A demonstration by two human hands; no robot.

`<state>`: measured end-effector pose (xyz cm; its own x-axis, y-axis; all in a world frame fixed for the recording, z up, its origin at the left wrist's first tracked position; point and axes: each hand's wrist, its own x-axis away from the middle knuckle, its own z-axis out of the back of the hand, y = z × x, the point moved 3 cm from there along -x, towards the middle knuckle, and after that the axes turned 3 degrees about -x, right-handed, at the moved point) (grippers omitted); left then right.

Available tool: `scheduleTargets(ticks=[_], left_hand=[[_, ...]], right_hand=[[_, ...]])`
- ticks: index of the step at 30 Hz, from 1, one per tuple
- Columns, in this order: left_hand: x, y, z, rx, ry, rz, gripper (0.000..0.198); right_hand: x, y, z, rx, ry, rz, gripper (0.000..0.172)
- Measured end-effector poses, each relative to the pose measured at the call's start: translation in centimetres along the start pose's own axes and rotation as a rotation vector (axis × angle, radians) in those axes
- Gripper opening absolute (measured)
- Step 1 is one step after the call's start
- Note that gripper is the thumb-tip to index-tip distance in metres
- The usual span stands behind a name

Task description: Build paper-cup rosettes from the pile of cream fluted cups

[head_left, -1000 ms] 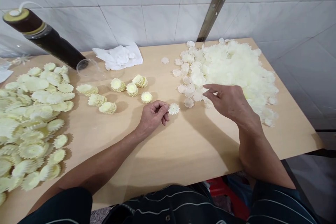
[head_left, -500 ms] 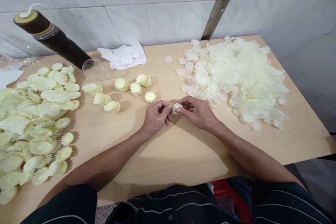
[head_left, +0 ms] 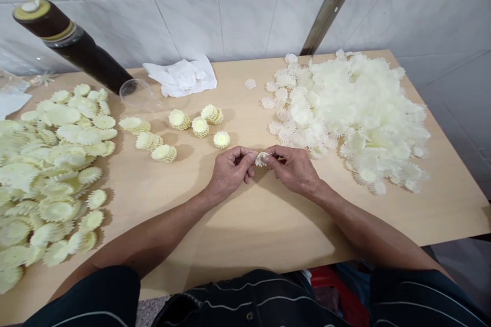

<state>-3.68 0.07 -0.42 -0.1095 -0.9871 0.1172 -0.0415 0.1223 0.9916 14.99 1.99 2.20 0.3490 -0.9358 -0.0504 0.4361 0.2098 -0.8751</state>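
Your left hand (head_left: pixel 230 169) and right hand (head_left: pixel 295 168) meet just above the middle of the frame, over the light wooden bench (head_left: pixel 261 225), and between them sits a small cream-white toothed plastic rosette (head_left: pixel 262 158). The fingers of both hands are pinched narrow on it, left thumb and forefinger on its left edge, right ones on its right edge, and it is tilted rather than lying flat. To the right of your hands, reaching to the upper right, lies a big loose heap of white toothed rosettes (head_left: pixel 356 107). Down the left edge spreads a wide layer of yellowish toothed discs (head_left: pixel 49 173). Just above your left hand stand several short stacks of yellowish rosettes (head_left: pixel 200 126). Behind them are a crumpled white cloth (head_left: pixel 182 75), a clear plastic cup (head_left: pixel 132 93) and a leaning dark brown bottle (head_left: pixel 72 43).
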Motion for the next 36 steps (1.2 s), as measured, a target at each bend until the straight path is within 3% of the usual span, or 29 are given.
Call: scheduleTargets(ticks=[7,11,16,19,24,27,30,36], left_hand=[[0.0,0.2,0.0,0.014,-0.012,-0.01,0.046],[-0.1,0.0,0.0,0.037,-0.012,-0.03,0.045],[-0.4,-0.4,0.5,0.112,0.039,-0.038,0.04],[-0.6,-0.3,0.7,0.137,0.056,-0.03,0.041],[-0.5,0.1,0.4,0.079,0.035,-0.016,0.047],[-0.2,0.2,0.1,0.044,0.004,-0.01,0.05],[-0.1,0.3,0.0,0.025,-0.028,0.002,0.053],[-0.1,0.8,0.0,0.021,-0.069,0.003,0.053]], right_hand=[[-0.1,0.0,0.0,-0.028,-0.027,-0.013,0.023],[-0.2,0.4,-0.2,-0.139,-0.028,-0.115,0.025],[-0.6,1.3,0.4,-0.266,0.094,-0.233,0.038],[-0.6,1.0,1.0,-0.286,0.18,-0.116,0.036],[0.3,-0.6,1.5,0.05,0.304,0.361,0.017],[0.6,-1.1,1.1,0.214,0.255,0.565,0.024],[0.6,-1.2,0.8,0.297,0.197,0.623,0.025],[0.5,-1.2,0.7,0.318,0.219,0.681,0.021]])
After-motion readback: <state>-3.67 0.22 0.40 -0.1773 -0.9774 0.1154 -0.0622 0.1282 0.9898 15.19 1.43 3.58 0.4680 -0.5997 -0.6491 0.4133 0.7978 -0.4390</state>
